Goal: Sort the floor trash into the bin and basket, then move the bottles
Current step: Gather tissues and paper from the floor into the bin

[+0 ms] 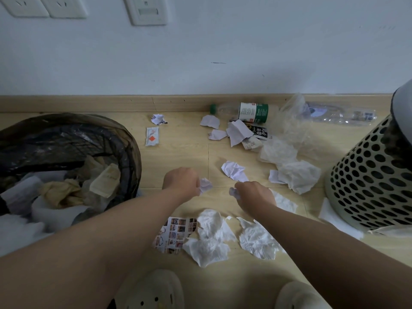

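My left hand (184, 182) grips a small crumpled white paper (205, 185) just above the wood floor. My right hand (253, 195) pinches another small paper scrap (234, 192) beside it. A bin lined with a black bag (131, 152) stands at the left, holding paper and tissues. A perforated beige basket (365, 188) stands at the right. Two plastic bottles lie along the skirting board: one with a green cap and label (245, 111), and a clear one (343, 115). Crumpled paper (234, 170) and tissues (211, 235) are scattered on the floor.
A sachet with a red mark (152, 136) lies near the bin. A clear plastic bag (292, 121) and a black wrapper (259, 131) sit by the bottles. A printed leaflet (176, 234) lies near my feet, which wear pale slippers (153, 291).
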The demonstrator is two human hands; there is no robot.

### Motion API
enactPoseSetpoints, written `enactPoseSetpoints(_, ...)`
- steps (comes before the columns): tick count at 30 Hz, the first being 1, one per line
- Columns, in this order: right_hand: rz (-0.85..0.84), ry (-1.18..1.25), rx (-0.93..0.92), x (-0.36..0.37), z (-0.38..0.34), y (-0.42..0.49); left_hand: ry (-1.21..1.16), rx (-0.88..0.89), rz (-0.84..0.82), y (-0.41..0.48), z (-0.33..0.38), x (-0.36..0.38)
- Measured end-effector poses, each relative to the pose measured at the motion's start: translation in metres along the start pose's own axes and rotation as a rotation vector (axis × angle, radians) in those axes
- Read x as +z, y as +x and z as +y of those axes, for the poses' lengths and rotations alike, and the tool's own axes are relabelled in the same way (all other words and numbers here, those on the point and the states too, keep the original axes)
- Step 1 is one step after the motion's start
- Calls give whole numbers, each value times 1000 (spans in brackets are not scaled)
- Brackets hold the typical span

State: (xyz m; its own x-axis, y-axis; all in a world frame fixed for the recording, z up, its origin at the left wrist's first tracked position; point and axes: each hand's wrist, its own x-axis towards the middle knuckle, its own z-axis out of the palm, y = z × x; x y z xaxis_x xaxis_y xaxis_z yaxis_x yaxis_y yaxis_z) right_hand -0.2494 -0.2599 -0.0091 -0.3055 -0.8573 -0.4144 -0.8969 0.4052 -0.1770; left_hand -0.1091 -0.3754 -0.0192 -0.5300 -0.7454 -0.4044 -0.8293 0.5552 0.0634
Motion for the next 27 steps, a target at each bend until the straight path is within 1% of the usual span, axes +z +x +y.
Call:
enactPoseSetpoints(4,-18,53,50,-1,-1,-2,-52,6,-23,-7,3,2)
enactPoseSetpoints(7,-40,43,64,0,0,-3,-135,-35,-60,-10,5,-1)
enactPoseSetpoints(9,-43,34,63,1,1,-3,-149,-32,-62,-10,6,-3)
enactPoseSetpoints(10,-46,32,61,2,2,-4,-122,5,-74,-10,6,-2)
enactPoseSetpoints(14,-59,12,66,1,4,-7,70,290,-133,-10,14,12)
enactPoseSetpoints(17,-64,15,87,1,7,-9,102,358,-255,-11,24,29)
enactPoseSetpoints(20,-78,20,76,0,15,-10,56,303,-293,-13,37,37)
enactPoseSetpoints(22,-88,28,72,2,21,-12,77,255,-298,-14,44,40)
enactPoseSetpoints(24,-91,28,77,4,26,-13,66,190,-345,-16,45,42)
enactPoseSetpoints(27,-68,53,69,4,28,-12,-71,105,-370,-9,33,37)
